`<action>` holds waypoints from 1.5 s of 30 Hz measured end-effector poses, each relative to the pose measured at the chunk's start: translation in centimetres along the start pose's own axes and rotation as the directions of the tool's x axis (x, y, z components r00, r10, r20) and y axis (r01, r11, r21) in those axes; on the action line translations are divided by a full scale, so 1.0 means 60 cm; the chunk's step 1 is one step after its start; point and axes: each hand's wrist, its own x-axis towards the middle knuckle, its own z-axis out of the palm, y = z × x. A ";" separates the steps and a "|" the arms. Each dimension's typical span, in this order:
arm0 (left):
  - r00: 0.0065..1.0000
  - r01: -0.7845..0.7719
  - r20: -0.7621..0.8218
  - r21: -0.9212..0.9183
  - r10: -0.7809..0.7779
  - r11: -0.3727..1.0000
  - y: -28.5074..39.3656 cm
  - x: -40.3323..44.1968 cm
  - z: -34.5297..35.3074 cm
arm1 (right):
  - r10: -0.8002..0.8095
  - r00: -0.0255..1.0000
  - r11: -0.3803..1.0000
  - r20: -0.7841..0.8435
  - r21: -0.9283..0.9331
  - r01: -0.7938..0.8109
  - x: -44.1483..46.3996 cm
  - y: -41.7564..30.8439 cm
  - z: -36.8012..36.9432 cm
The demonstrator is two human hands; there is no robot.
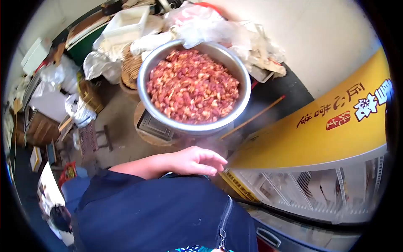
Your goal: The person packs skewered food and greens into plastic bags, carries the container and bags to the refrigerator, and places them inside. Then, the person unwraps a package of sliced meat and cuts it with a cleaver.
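Observation:
My left hand (199,161) reaches across in front of my dark blue jacket (159,210), palm turned down. Its fingers are stretched out and slightly bent, the thumb apart from them, and nothing is held. Just beyond it stands a large round metal basin (244,98), heaped with chopped red meat (193,86) mixed with paler pieces. Hand and basin look apart. To the right of the basin, a thin wooden stick (254,117) with a red tip lies slanted. My right hand is out of view.
A fridge with a yellow printed panel (323,122) and wire shelves (302,185) stands close on the right. Behind the basin are plastic bags (201,25) and a white plastic tub (126,21). A low stool (103,138) and clutter fill the left.

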 end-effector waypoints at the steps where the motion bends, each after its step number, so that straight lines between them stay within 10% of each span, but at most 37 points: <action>1: 0.999 0.036 -0.023 -0.097 -0.038 0.995 -0.008 0.003 0.020 | -0.007 1.000 1.000 -0.005 0.000 0.007 0.001 -0.001 -0.012; 8: 0.979 0.070 -0.198 0.098 -0.049 0.993 -0.028 -0.053 0.099 | -0.190 0.980 0.904 0.053 -0.380 0.196 0.042 -0.006 -0.130; 11: 0.935 0.082 -0.355 0.162 -0.019 0.983 -0.041 -0.122 0.091 | -0.168 0.968 0.981 -0.185 0.062 0.182 0.132 0.007 -0.149; 13: 0.884 0.090 -0.468 0.139 -0.015 0.986 -0.067 -0.176 0.079 | -0.216 0.910 0.953 -0.354 -0.280 0.117 0.166 -0.046 -0.181; 21: 0.727 0.020 -0.680 -0.123 -0.099 0.992 -0.097 -0.402 -0.006 | 0.056 0.874 0.986 -0.484 0.165 0.028 0.345 0.118 -0.200; 24: 0.632 -0.078 -0.774 -0.099 -0.028 0.992 -0.120 -0.492 -0.055 | 0.350 0.870 0.911 -0.347 0.344 -0.229 0.193 -0.030 -0.123; 29: 0.542 -0.238 -0.838 -0.223 -0.061 0.945 -0.144 -0.611 -0.106 | 0.389 0.915 0.886 0.107 0.230 -0.404 0.169 -0.031 0.065; 33: 0.666 -0.303 -0.731 -0.089 0.144 0.949 -0.083 -0.645 -0.162 | 0.288 0.905 0.954 0.314 -0.182 -0.240 0.132 -0.156 0.254; 37: 0.858 -0.459 -0.165 0.179 0.486 0.871 0.129 -0.619 -0.207 | 0.183 0.841 0.932 0.508 -0.362 0.016 0.123 -0.260 0.396; 40: 0.611 -0.792 0.207 0.175 0.764 0.585 0.222 -0.540 -0.213 | 0.149 0.776 0.897 0.613 -0.413 0.154 0.140 -0.312 0.477; 44: 0.298 -0.952 -0.049 -0.094 0.953 0.293 0.267 -0.442 -0.210 | 0.131 0.688 0.850 0.714 -0.438 0.292 0.195 -0.384 0.567; 45: 0.452 -0.886 0.062 -0.085 0.890 0.456 0.272 -0.438 -0.233 | 0.133 0.670 0.840 0.730 -0.443 0.315 0.210 -0.400 0.585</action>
